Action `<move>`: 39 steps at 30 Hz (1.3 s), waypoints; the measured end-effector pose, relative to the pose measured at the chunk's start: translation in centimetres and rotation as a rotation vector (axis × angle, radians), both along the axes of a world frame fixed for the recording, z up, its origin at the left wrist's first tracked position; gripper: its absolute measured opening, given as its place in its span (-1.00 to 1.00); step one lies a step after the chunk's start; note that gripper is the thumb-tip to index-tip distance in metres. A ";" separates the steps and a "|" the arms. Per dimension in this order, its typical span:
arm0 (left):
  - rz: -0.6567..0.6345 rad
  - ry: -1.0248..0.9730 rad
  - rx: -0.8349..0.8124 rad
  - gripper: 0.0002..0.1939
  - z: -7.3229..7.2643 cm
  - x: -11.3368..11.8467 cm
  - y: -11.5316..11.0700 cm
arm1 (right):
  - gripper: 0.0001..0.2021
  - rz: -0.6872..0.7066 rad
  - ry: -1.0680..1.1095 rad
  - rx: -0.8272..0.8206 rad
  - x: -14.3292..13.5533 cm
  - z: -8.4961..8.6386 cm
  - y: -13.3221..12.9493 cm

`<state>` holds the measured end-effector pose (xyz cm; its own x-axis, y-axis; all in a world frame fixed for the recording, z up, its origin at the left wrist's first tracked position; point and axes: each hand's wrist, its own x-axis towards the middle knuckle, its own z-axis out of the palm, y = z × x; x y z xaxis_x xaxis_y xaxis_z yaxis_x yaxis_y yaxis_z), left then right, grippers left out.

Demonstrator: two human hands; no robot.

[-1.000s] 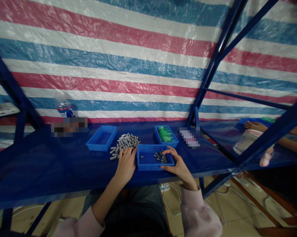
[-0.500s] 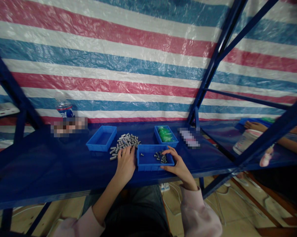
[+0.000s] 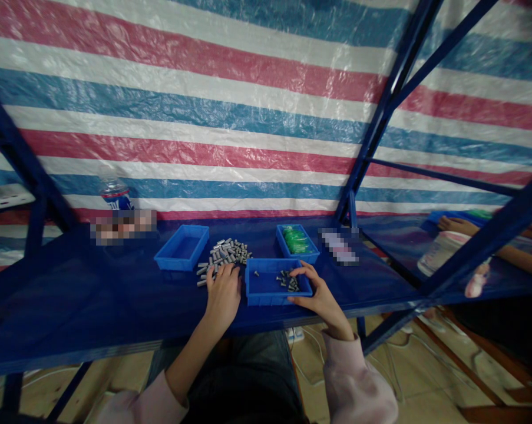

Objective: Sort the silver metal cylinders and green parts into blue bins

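Note:
My left hand (image 3: 224, 294) rests at the near edge of a pile of small grey metal cylinders (image 3: 227, 252), fingers slightly apart and nothing visible in them. Part of the pile is hidden behind the fingers. My right hand (image 3: 316, 292) grips the right end of a blue plastic bin (image 3: 268, 299), thumb on its front wall and fingers over the inside. Several small screws (image 3: 290, 281) lie in the right half of that bin, and a single one sits near its left end.
A second blue bin (image 3: 162, 263) stands left of the pile. Behind the held bin is a blue bin (image 3: 315, 258) of green plastic-wrapped items (image 3: 296, 238). A bottle (image 3: 116, 194) stands at the back left. A blue post (image 3: 358, 171) rises at right; beyond it are a white tub (image 3: 442, 253) and another person's hand (image 3: 458, 225).
My left hand has drawn slightly down and left toward me at the pile's edge. The single screw in the bin has shifted slightly right. My right hand has stayed on the bin.

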<state>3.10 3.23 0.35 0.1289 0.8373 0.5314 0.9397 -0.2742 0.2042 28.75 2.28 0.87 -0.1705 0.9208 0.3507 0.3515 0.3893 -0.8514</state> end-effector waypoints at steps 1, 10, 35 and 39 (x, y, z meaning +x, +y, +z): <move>0.002 0.001 0.006 -0.69 0.0 0.0 0.0 | -0.55 0.001 0.001 -0.001 0.0 0.0 0.0; 0.110 0.031 0.040 -0.74 0.2 0.1 -0.3 | -0.55 -0.008 0.006 -0.002 0.0 0.1 -0.1; 0.069 0.050 0.009 -0.84 0.6 -0.2 -0.3 | -0.55 -0.010 -0.001 0.010 0.0 0.1 -0.1; -0.017 0.042 0.005 -0.83 0.6 -0.1 -0.2 | -0.55 -0.012 0.002 0.006 -0.1 0.1 -0.1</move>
<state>2.99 3.00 0.97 0.1647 0.8321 0.5296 0.9427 -0.2908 0.1637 28.63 2.16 1.01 -0.1590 0.9207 0.3563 0.3548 0.3901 -0.8497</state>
